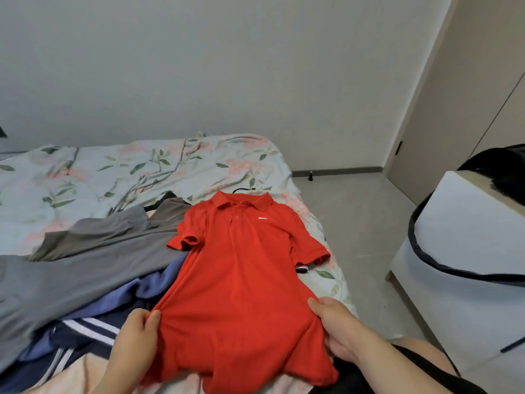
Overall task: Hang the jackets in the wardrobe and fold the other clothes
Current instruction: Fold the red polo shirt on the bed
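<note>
No words, numbers or brand names can be read anywhere. The only marking is a small white logo (262,218) on the chest of the red polo shirt (241,280), right of the placket and just below the collar. It is too small and blurred to make out.
</note>
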Tool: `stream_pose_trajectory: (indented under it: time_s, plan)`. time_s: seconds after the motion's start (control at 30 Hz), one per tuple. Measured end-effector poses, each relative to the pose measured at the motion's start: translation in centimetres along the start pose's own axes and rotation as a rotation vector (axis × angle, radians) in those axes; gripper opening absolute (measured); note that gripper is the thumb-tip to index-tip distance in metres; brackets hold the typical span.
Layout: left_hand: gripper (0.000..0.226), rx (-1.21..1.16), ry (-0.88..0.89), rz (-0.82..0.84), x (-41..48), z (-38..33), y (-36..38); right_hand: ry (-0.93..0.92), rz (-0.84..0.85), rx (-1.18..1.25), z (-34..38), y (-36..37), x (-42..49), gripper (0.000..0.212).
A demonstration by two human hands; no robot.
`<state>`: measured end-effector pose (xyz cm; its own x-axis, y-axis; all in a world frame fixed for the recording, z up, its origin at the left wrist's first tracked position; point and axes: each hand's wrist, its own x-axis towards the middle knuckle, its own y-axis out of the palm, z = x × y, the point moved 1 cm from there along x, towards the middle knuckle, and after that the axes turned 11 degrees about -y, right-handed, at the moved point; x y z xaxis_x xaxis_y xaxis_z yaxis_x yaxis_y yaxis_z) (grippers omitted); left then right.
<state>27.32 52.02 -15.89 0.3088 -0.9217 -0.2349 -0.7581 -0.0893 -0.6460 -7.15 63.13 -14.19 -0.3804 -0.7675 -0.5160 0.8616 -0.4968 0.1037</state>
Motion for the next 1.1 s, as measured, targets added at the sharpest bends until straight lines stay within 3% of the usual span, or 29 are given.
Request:
stream_pose_trajectory:
  time_s: [0.07, 0.17, 0.23, 0.3, 0.4, 0.47, 0.53, 0.6, 0.63, 0.73, 0.8, 0.87, 0.93, 1.0, 1.1]
  plan:
    - [0.035, -0.104, -0.040, 0.090, 0.0, 0.0, -0.9, 0.079, 0.052, 0.131, 0.7, -0.4, -0.7, 0.023]
    - [0.030, -0.338, -0.182, 0.457, -1.0, -0.3, -2.3, 0.205, 0.192, 0.160, 1.2, -0.8, -2.1, 0.026]
    - [0.034, -0.403, -0.350, 0.715, -1.8, -0.1, -3.1, 0.217, 0.216, 0.140, 1.3, -1.1, -2.5, 0.029]
    - [0.033, -0.433, -0.426, 0.809, -2.5, 0.2, -3.9, 0.185, 0.203, 0.155, 1.2, -1.3, -2.7, 0.034]
    - [0.026, -0.551, -0.494, 0.756, -2.7, 0.8, -4.9, 0.111, 0.077, 0.239, 1.4, -2.4, -2.3, 0.026]
    - [0.027, -0.487, -0.519, 0.687, -2.2, 1.5, -6.0, 0.081, -0.064, 0.219, 1.3, -3.5, -1.9, 0.013]
    - [0.024, -0.300, -0.469, 0.644, -2.2, 2.1, -7.1, -0.004, -0.246, 0.051, 1.0, -4.6, -1.5, 0.006]
    - [0.006, 0.035, -0.282, 0.570, -2.1, 2.7, -7.4, -0.132, -0.400, -0.286, 0.4, -5.4, -1.2, 0.008]
    - [0.015, 0.242, -0.187, 0.534, -2.2, 2.5, -7.2, -0.177, -0.408, -0.436, 0.1, -5.3, -1.2, 0.008]
    - [0.030, 0.552, -0.057, 0.385, -1.8, 1.1, -6.0, -0.140, -0.283, -0.733, -0.4, -4.2, -1.4, 0.024]
    - [0.040, 0.468, -0.020, 0.247, -0.5, -0.3, -5.2, -0.122, -0.255, -0.995, -0.1, -3.4, -1.5, 0.040]
    - [0.045, 0.329, 0.000, 0.139, 1.1, -2.3, -4.3, -0.290, -0.288, -1.192, 0.3, -2.3, -1.1, 0.048]
    - [0.049, 0.321, 0.105, 0.046, 2.9, -4.5, -3.2, -0.555, -0.249, -1.235, 0.7, -0.5, -0.5, 0.042]
    - [0.046, 0.261, 0.155, 0.041, 4.6, -7.0, -2.0, -0.723, -0.093, -1.228, 1.0, 1.8, 0.3, 0.038]
    - [0.044, 0.230, 0.118, 0.009, 7.4, -10.1, -0.6, -0.830, 0.117, -1.240, 1.4, 5.9, 2.1, 0.041]
